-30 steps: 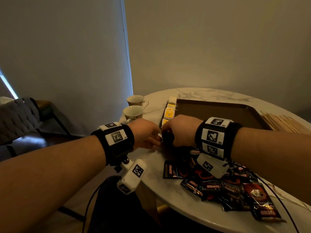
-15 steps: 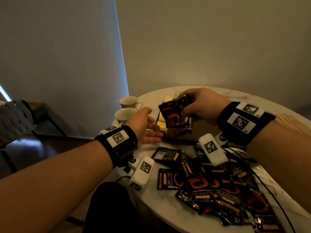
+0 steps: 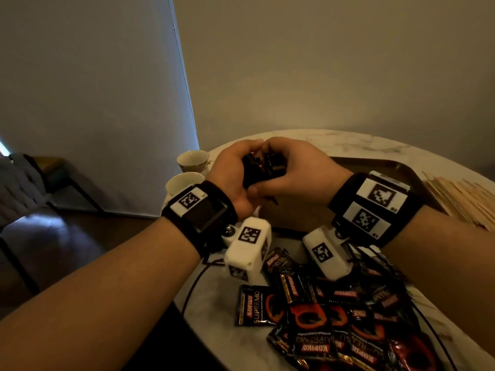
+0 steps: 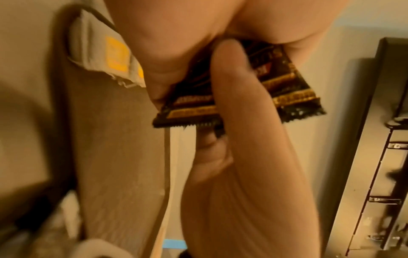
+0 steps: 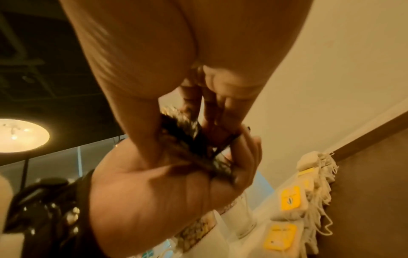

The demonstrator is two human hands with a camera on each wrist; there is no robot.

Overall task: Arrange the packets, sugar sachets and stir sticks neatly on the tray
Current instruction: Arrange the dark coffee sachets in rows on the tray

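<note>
At the far left of the marble table (image 3: 214,303) stood two cups (image 3: 193,159), one nearer and one farther, just beside the brown tray (image 3: 401,167). The left hand (image 3: 230,172) was curled round a small bundle of dark coffee packets (image 3: 263,167), its thumb lying along the bundle's face in the left wrist view, and the right hand (image 3: 297,170) pinched the same bundle from the other side, so both held it together above the tray's near left corner. The bundle held several packets, perhaps three or four; blur and the fingers made an exact count impossible. Its long axis ran roughly toward and away from the person, with the serrated ends poking out below the thumb. Along the tray's left wall lay a row of yellow-labelled sachets (image 5: 289,200), at least four, strings trailing. The open tray floor lay directly beneath and to the right of the grip, so the right hand seemed the better placed to lay the bundle down beside that row. Nearer the person a loose heap of coffee packets (image 3: 334,317), more than ten, remained on the table. At the far right a pile of wooden stir sticks (image 3: 460,196), too many to count, lay off the tray beside its right edge.
</note>
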